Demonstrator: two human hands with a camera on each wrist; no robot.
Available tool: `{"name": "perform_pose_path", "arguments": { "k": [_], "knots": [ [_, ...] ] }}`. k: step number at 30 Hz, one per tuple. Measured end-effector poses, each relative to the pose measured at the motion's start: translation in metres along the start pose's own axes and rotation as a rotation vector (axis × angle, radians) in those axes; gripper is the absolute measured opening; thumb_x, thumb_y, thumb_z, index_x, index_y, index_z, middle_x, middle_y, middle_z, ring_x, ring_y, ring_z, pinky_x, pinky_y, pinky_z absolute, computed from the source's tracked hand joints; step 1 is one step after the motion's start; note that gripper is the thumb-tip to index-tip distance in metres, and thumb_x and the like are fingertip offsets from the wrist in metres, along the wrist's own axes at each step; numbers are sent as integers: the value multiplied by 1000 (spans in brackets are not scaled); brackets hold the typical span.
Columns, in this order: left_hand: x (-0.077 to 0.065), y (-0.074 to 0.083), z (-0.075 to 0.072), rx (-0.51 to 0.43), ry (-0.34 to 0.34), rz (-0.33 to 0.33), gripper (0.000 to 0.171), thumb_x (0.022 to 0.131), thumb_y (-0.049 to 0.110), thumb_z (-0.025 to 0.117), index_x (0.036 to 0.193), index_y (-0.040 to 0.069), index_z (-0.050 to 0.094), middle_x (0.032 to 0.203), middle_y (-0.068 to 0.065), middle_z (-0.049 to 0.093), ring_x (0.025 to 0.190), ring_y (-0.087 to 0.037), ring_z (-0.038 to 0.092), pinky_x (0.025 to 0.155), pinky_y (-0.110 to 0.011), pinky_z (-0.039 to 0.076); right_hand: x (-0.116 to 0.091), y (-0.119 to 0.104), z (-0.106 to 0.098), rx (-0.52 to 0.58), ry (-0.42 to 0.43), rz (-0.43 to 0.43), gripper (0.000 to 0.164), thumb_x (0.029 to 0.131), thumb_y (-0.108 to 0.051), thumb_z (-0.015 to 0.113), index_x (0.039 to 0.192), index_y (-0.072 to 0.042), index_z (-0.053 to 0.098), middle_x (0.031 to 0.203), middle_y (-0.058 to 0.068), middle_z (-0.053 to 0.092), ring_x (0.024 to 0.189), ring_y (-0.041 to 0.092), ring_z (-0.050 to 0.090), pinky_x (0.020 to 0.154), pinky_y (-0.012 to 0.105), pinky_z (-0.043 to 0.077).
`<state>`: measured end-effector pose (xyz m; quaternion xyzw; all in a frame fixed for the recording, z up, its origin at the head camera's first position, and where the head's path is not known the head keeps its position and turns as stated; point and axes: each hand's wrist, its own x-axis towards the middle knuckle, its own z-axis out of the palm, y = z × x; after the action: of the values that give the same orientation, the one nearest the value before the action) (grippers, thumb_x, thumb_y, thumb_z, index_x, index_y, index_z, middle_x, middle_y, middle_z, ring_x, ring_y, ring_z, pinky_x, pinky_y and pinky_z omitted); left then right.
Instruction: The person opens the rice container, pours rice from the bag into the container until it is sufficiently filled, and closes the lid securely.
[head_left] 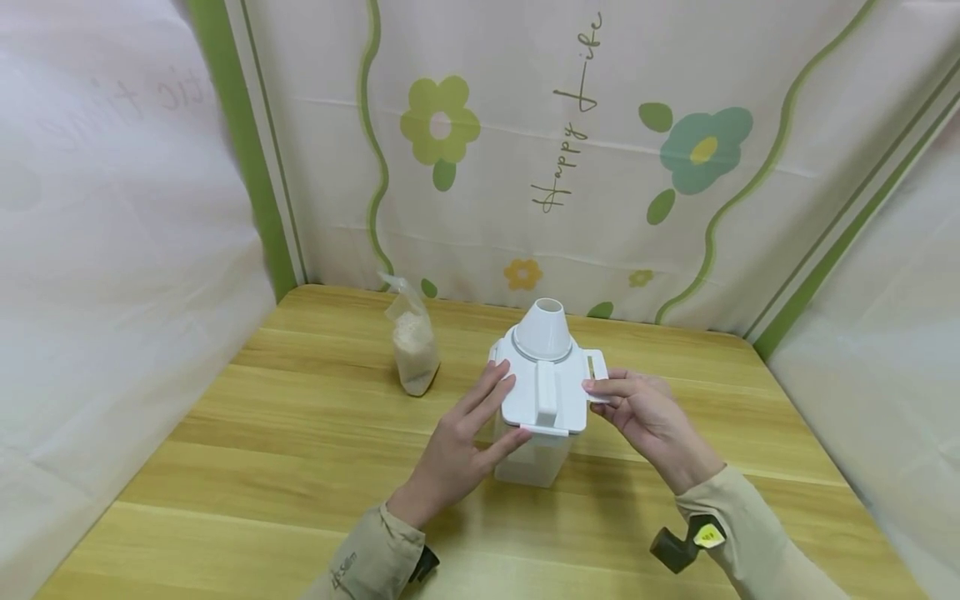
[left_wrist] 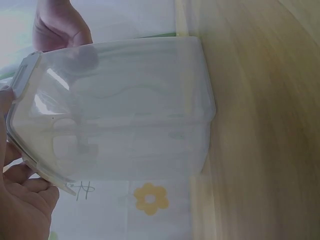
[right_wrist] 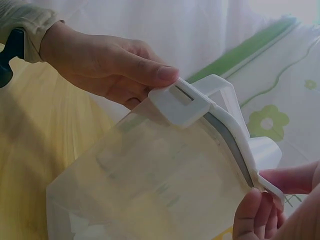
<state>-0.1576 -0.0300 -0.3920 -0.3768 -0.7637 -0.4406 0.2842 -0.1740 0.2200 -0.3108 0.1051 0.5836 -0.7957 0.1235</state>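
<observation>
A translucent plastic storage container (head_left: 528, 467) with a white lid (head_left: 521, 400) stands upright on the table. A white cone-shaped cup (head_left: 544, 333) and a raised handle (head_left: 546, 392) sit on the lid. My left hand (head_left: 453, 446) holds the lid's left front corner, thumb at the front latch (right_wrist: 182, 110), fingers along the left edge. In the left wrist view its fingers bend near a side flap (left_wrist: 64, 185). My right hand (head_left: 648, 421) pinches the right latch (head_left: 597, 362), which sticks outward. Through the clear wall no contents show.
A clear plastic bag (head_left: 414, 346) of pale grains stands left of the container, further back. The wooden table (head_left: 247, 450) meets a printed curtain (head_left: 480, 217) at the back, with pale cloth (head_left: 112, 250) along both sides.
</observation>
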Motion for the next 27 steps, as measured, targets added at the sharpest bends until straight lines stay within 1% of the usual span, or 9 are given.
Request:
{"name": "perform_pose_path", "arguments": {
  "k": [4,6,7,11,14,17,20,24,27],
  "knots": [
    [0,-1,-1,7,3,8,61,96,34,66,142,-2,48,150,-17,40,138,-36,34,109,-42,35,0,3,-1,-5,-11,-4,13,87,6,70,96,3,60,88,6,66,70,15,60,69,26,52],
    [0,-1,-1,9,5,10,61,96,34,66,142,-2,49,150,-16,41,138,-36,34,109,-42,35,-2,6,-2,-18,-21,-20,17,88,3,70,102,5,60,89,6,67,73,15,61,71,26,52],
    [0,-1,-2,9,5,11,61,96,34,66,142,-2,49,150,-16,41,138,-36,34,109,-42,35,-3,8,-2,-25,-20,-31,22,89,1,70,107,7,59,91,6,67,76,15,60,73,26,52],
    [0,-2,-2,11,0,12,61,96,34,66,142,-1,49,150,-15,41,138,-35,35,109,-41,35,-13,20,0,-31,6,-78,47,95,-8,67,131,12,45,108,10,62,91,19,60,87,32,52],
    [1,-2,-3,12,-2,15,61,96,34,66,143,-1,48,150,-15,41,138,-35,35,109,-41,34,-23,30,4,-12,36,-124,54,98,-11,63,138,13,36,122,15,56,105,24,59,96,36,48],
    [1,-2,-4,18,1,16,62,95,33,67,143,-1,48,150,-15,41,138,-35,35,109,-41,34,-32,38,8,-13,38,-193,56,99,-14,61,140,15,35,133,21,49,116,28,56,100,37,46],
    [2,-2,-5,22,-2,11,61,95,34,67,143,0,49,150,-14,40,139,-34,35,109,-41,34,-39,41,12,-36,36,-256,57,100,-18,61,140,15,37,139,22,44,122,29,52,102,37,45],
    [4,-1,-6,21,-19,-12,59,98,39,61,142,1,50,150,-12,42,139,-32,35,110,-40,34,-46,42,16,-55,62,-303,57,99,-19,63,138,14,40,141,19,42,122,28,52,101,37,45],
    [9,0,-9,-3,-18,-58,54,102,39,54,141,1,51,147,-10,45,137,-27,39,110,-39,35,-48,44,18,-40,78,-312,56,98,-16,64,138,14,40,140,18,42,118,26,54,100,37,46]
  ]
}}
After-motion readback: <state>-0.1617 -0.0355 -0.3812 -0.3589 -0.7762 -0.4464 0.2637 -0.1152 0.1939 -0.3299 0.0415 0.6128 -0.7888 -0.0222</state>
